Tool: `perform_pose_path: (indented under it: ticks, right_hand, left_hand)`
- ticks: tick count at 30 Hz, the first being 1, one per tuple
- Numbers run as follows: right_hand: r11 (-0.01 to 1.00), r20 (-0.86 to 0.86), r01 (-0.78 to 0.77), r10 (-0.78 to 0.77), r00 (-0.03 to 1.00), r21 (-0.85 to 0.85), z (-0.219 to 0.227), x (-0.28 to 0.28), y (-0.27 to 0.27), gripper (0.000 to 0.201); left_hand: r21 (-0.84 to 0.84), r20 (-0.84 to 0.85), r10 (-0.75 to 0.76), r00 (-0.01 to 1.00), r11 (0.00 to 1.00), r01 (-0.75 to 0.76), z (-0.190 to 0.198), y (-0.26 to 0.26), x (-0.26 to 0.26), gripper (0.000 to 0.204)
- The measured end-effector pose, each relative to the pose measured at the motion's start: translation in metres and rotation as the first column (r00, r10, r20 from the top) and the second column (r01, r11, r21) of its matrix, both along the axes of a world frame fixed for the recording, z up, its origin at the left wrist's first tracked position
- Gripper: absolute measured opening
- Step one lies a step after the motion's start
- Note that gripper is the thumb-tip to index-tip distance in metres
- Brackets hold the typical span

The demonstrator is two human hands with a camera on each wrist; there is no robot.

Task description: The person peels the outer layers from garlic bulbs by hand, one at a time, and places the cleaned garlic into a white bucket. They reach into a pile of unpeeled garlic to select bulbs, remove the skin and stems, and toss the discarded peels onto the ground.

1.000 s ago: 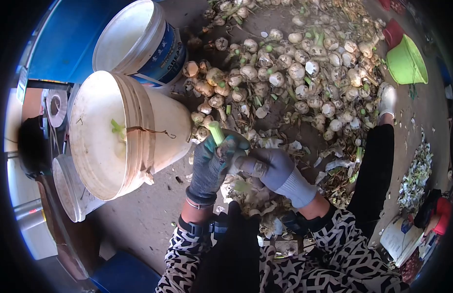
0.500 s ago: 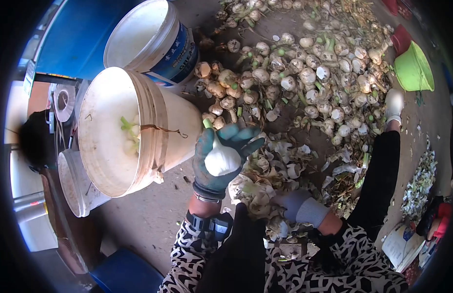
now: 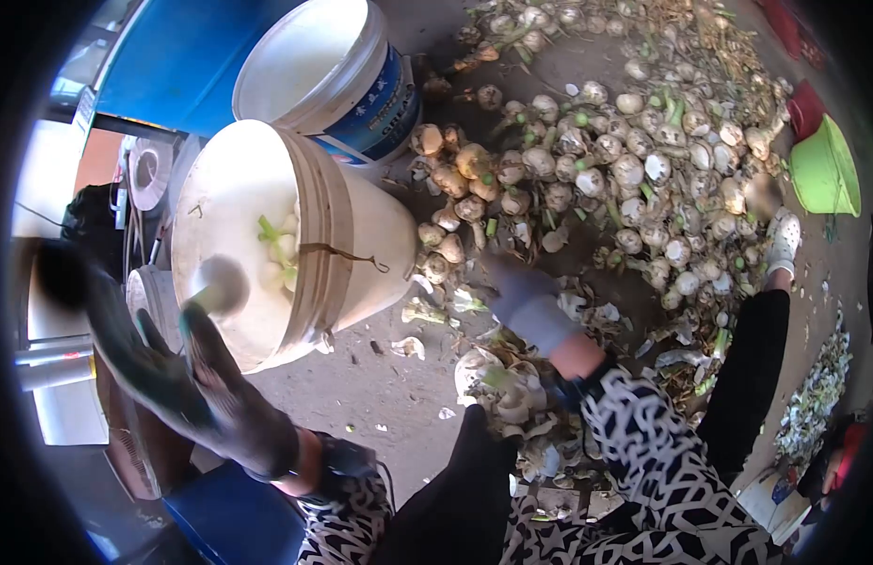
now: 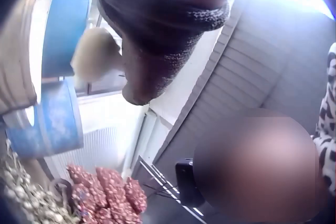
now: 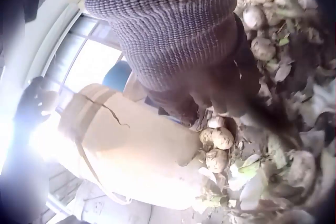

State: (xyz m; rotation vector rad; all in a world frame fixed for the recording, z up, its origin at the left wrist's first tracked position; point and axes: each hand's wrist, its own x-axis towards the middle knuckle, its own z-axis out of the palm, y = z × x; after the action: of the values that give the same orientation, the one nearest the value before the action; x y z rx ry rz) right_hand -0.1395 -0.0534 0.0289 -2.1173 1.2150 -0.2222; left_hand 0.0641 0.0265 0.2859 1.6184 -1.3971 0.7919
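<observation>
Grey-brown floor [image 3: 361, 400] spans the middle of the frame, with heaped garlic [image 3: 634, 169] upper right and peelings [image 3: 512, 400] lower centre. A tilted white bucket [image 3: 375, 240] stands left of centre, a blue panel [image 3: 187, 61] upper left; ridged roofing [image 4: 257, 50] shows in the left wrist view. The blurred bulb [image 3: 224, 285] is at the bucket's mouth, by the left hand [image 3: 201, 405], its fingers spread wide. Whether the right hand [image 3: 533, 306] grips anything, I cannot tell.

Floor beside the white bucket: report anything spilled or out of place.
Slightly untidy: a few pale peel scraps lie on the floor between the white bucket and the peel heap, looking stray.
</observation>
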Motion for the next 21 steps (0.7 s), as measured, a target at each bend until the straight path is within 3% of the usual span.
perform_pose_path:
  ticks: [2, 3, 4, 5, 6, 8, 9, 10, 11, 12, 14, 15, 16, 17, 18, 19, 20, 21]
  right_hand:
    - [0.997, -0.162, -0.068, 0.072, 0.984, 0.029, -0.009, 0.052, -0.023, 0.050]
    - [0.997, -0.152, -0.075, 0.078, 0.985, 0.026, -0.033, 0.068, -0.024, 0.050]
    - [0.993, -0.247, -0.072, 0.047, 0.968, -0.090, -0.055, 0.085, -0.026, 0.048]
    - [0.975, -0.336, -0.078, 0.003, 0.942, -0.207, -0.070, 0.097, -0.030, 0.046]
    - [0.987, -0.271, -0.059, 0.016, 0.963, -0.149, -0.062, 0.097, -0.037, 0.047]
    - [0.999, 0.010, -0.031, 0.031, 0.999, 0.030, -0.109, 0.092, -0.047, 0.045]
    - [0.999, -0.003, -0.033, 0.033, 0.999, 0.031, -0.107, 0.075, -0.041, 0.045]
    - [0.968, 0.206, 0.162, -0.202, 0.957, 0.193, -0.095, 0.052, -0.027, 0.042]
    - [0.875, 0.363, 0.303, -0.441, 0.821, 0.378, -0.084, 0.034, -0.013, 0.038]
    - [0.879, 0.352, 0.306, -0.435, 0.829, 0.367, -0.080, 0.021, 0.002, 0.038]
    - [0.665, 0.542, 0.155, -0.703, 0.460, 0.731, -0.069, -0.001, 0.031, 0.030]
    - [0.669, 0.541, 0.161, -0.699, 0.467, 0.725, -0.059, -0.007, 0.036, 0.030]
    - [0.545, 0.456, 0.129, -0.790, 0.410, 0.829, -0.045, -0.010, 0.040, 0.024]
    - [0.406, 0.354, 0.083, -0.865, 0.356, 0.910, -0.034, -0.012, 0.043, 0.019]
    - [0.412, 0.357, 0.086, -0.862, 0.359, 0.907, -0.023, -0.015, 0.042, 0.019]
    - [0.311, 0.315, -0.070, -0.880, 0.355, 0.948, -0.014, -0.021, 0.041, 0.014]
    - [0.195, 0.269, -0.231, -0.896, 0.354, 0.953, -0.011, -0.023, 0.039, 0.013]
    - [0.230, 0.303, -0.231, -0.880, 0.365, 0.945, -0.013, -0.027, 0.037, 0.022]
  left_hand:
    - [-0.022, -0.080, -0.053, 0.995, 0.998, 0.051, -0.013, 0.002, -0.033, 0.069]
    - [0.130, -0.249, -0.347, 0.904, 0.913, 0.386, -0.033, 0.009, -0.041, 0.064]
    - [0.209, -0.446, -0.555, 0.702, 0.698, 0.685, -0.051, 0.011, -0.047, 0.060]
    - [0.413, -0.433, -0.586, 0.685, 0.547, 0.728, -0.055, -0.008, -0.056, 0.048]
    - [0.532, -0.410, -0.478, 0.777, 0.567, 0.629, -0.079, -0.017, -0.068, 0.035]
    - [0.618, -0.452, -0.278, 0.848, 0.588, 0.522, -0.157, -0.016, -0.058, 0.050]
    - [0.701, -0.417, -0.158, 0.895, 0.571, 0.427, -0.177, -0.014, -0.055, 0.058]
    - [0.774, -0.371, -0.043, 0.928, 0.538, 0.335, -0.195, -0.012, -0.054, 0.066]
    - [0.800, -0.321, -0.040, 0.946, 0.524, 0.293, -0.214, -0.007, -0.054, 0.080]
    - [0.737, -0.347, -0.109, 0.931, 0.583, 0.343, -0.227, -0.005, -0.058, 0.083]
    - [0.575, -0.742, 0.015, 0.670, 0.528, 0.625, -0.255, 0.002, -0.063, 0.076]
    - [0.427, -0.868, 0.028, 0.497, 0.554, 0.715, -0.294, 0.006, -0.064, 0.066]
    - [0.418, -0.872, 0.025, 0.490, 0.561, 0.715, -0.305, 0.009, -0.065, 0.066]
    - [0.160, -0.986, 0.122, 0.109, 0.573, 0.804, -0.311, 0.012, -0.065, 0.062]
    - [-0.112, -0.937, 0.201, -0.287, 0.604, 0.789, -0.296, 0.008, -0.067, 0.059]
    - [-0.448, -0.762, 0.083, -0.642, 0.648, 0.616, -0.281, 0.012, -0.072, 0.051]
    - [-0.404, -0.805, 0.074, -0.588, 0.659, 0.635, -0.259, 0.011, -0.071, 0.046]
    - [-0.419, -0.803, 0.057, -0.594, 0.654, 0.630, -0.253, 0.011, -0.067, 0.047]
